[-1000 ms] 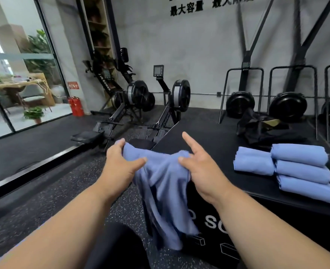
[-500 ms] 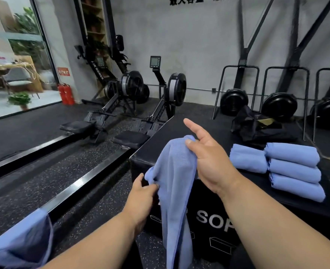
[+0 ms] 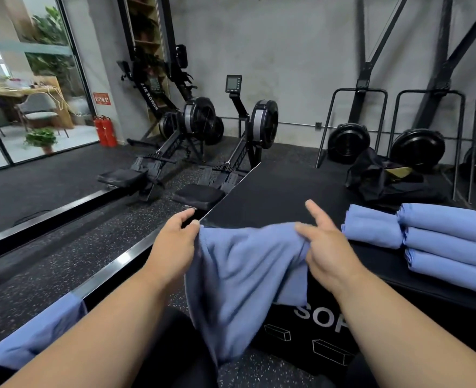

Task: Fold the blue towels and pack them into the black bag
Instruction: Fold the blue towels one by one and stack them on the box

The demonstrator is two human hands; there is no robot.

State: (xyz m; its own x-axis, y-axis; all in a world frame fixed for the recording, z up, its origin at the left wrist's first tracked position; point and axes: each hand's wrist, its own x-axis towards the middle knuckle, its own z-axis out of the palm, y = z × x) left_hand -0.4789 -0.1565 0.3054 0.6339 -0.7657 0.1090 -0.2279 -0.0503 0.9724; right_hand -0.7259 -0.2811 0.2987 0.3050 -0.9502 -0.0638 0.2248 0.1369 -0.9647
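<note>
Blue towel (image 3: 239, 278) hangs off the near edge of the black box (image 3: 273, 191), its top hem pinched at one end by the left hand (image 3: 175, 242) and at the other by the right hand (image 3: 326, 247). Pinches this light could let a corner slip and sag, spoiling the fold. Four folded towels (image 3: 427, 242) lie at three o'clock, the black bag (image 3: 382, 177) at one o'clock beyond them; nothing blocks the box top.
</note>
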